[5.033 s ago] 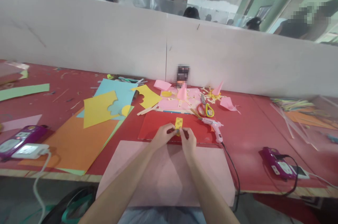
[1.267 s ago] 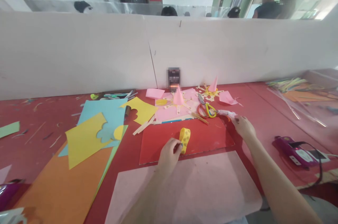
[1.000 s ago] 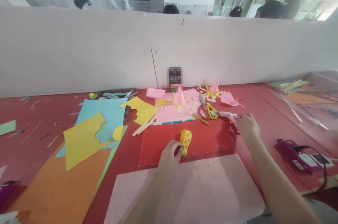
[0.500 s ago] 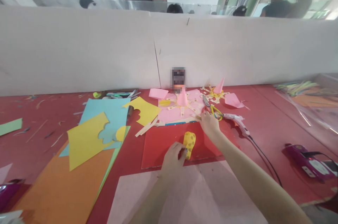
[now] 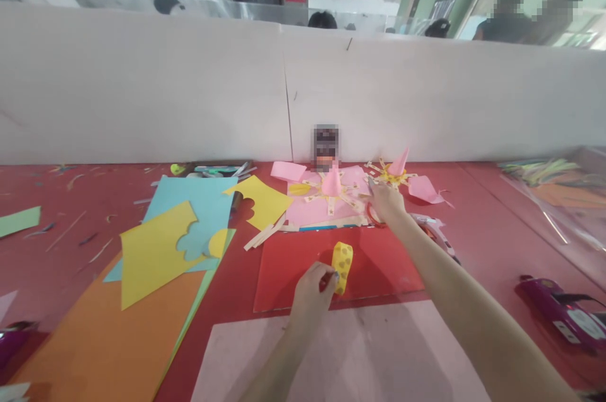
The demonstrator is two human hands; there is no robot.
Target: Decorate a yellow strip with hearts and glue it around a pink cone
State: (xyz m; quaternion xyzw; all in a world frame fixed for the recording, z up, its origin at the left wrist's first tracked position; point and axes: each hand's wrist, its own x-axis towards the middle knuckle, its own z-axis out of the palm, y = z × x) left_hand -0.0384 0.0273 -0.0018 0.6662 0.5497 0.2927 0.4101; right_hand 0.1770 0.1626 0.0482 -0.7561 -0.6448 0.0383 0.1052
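Note:
My left hand [image 5: 310, 288] pinches a small yellow spotted paper roll [image 5: 341, 263] and holds it upright over a red sheet [image 5: 383, 269]. My right hand [image 5: 386, 201] reaches forward past the red sheet and closes down over the scissors [image 5: 375, 219]. Only a bit of their red handle shows under the palm. A white glue gun [image 5: 439, 230] lies just to the right of that wrist, partly hidden by my forearm. A large pale pink sheet [image 5: 379, 358] lies nearest me.
Pink paper cones [image 5: 332, 182] and paper scraps sit by the white partition [image 5: 189, 86]. Yellow [image 5: 151, 250], blue [image 5: 203, 197] and orange [image 5: 95, 339] sheets overlap at the left. A purple device [image 5: 563, 317] with a cable lies at the right. People stand beyond the partition.
Five seconds ago both hands held the roll. My right hand let go, touched the glue gun at the right, then swung left and forward onto the scissors. My left hand has kept the roll.

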